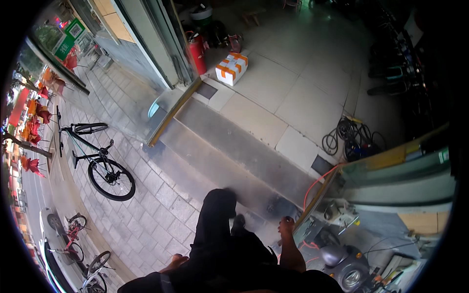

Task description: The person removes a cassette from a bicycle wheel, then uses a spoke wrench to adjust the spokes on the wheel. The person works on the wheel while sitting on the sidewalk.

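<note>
My left hand (177,261) hangs low beside my dark trousers, and its fingers are mostly hidden. Out to the right, my right hand (286,225) is held with its fingers curled in, and nothing shows in it. It is nearest to the yellow-edged side of the steps (229,151), apart from it. One knee is raised in front of me at the foot of the steps. Beyond the top step, a white box (231,69) with orange tape sits on the tiled floor.
A black bicycle (100,158) stands on the paving at left. A red cylinder (197,54) is by the doorway. Coiled cables (349,136) lie inside at right, with an orange cord (312,188) crossing the steps' edge. A grey scooter (344,263) stands close on my right.
</note>
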A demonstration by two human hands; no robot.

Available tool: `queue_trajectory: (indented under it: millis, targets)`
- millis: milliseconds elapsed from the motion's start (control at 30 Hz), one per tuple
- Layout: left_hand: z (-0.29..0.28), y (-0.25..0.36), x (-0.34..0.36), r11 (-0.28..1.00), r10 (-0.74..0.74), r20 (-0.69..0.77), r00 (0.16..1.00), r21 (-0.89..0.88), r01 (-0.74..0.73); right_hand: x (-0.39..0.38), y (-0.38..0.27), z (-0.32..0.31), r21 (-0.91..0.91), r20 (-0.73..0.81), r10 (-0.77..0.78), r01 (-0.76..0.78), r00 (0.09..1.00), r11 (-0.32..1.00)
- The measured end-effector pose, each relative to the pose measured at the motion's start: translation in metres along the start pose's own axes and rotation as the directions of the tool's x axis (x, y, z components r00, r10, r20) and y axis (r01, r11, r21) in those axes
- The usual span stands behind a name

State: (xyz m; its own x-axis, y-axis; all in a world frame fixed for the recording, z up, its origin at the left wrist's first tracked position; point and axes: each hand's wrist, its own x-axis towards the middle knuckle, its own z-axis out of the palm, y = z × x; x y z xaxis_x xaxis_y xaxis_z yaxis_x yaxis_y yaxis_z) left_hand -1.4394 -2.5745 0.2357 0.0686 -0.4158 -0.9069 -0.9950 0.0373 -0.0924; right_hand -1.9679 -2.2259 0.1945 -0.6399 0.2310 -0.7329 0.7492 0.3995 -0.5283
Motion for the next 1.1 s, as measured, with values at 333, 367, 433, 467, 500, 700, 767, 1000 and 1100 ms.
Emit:
queue_trajectory:
  millis: [333, 367, 433, 467, 500, 700, 767, 1000, 1100]
  targets:
    - [-0.346, 0.413, 0.087, 0.92, 0.341, -0.339, 0.877, -0.073, -0.386, 0.036, -0.174, -0.052, -0.247, 0.073, 0.149, -0.126, 0.986, 0.961]
    - [-0.381, 0.502, 0.05, 0.749, 0.487, -0.497, 0.718, -0.186, -0.636, 0.039, -0.176, -0.064, -0.221, 0.074, 0.173, -0.153, 0.982, 0.963]
    - [-0.455, 0.623, 0.05, 0.643, 0.477, -0.743, 0.468, -0.068, -0.763, 0.026, -0.25, -0.053, -0.155, -0.002, 0.242, -0.24, 0.97, 0.958]
    - [-0.526, 0.63, 0.079, 0.523, 0.681, -0.721, 0.131, 0.353, -0.776, 0.016, -0.313, -0.026, -0.169, 0.008, 0.22, -0.216, 0.975, 0.962]
    - [-0.51, 0.753, 0.008, 0.364, 0.671, -0.731, 0.125, 0.178, -0.914, 0.023, -0.291, -0.043, -0.094, -0.137, 0.21, -0.224, 0.968, 0.97]
    - [-0.565, 0.983, -0.093, 0.059, 0.848, -0.494, -0.193, 0.45, -0.891, 0.112, -0.344, -0.016, -0.318, 0.119, 0.079, -0.037, 0.99, 0.947]
    - [-0.552, 0.98, -0.076, 0.187, 0.876, -0.48, -0.049, 0.432, -0.882, 0.142, -0.358, -0.026, -0.703, 0.319, -0.396, 0.495, 0.861, 0.511]
    - [-0.513, 0.87, -0.11, 0.849, 0.471, -0.118, 0.874, 0.329, -0.413, 0.242, -0.589, -0.088, -0.844, 0.531, -0.59, 0.444, 0.608, -0.302]
    - [-0.476, 0.822, -0.107, 0.978, 0.198, -0.124, 0.972, 0.094, -0.187, 0.318, -0.643, -0.095, -0.642, 0.24, -0.317, 0.395, 0.917, 0.657]
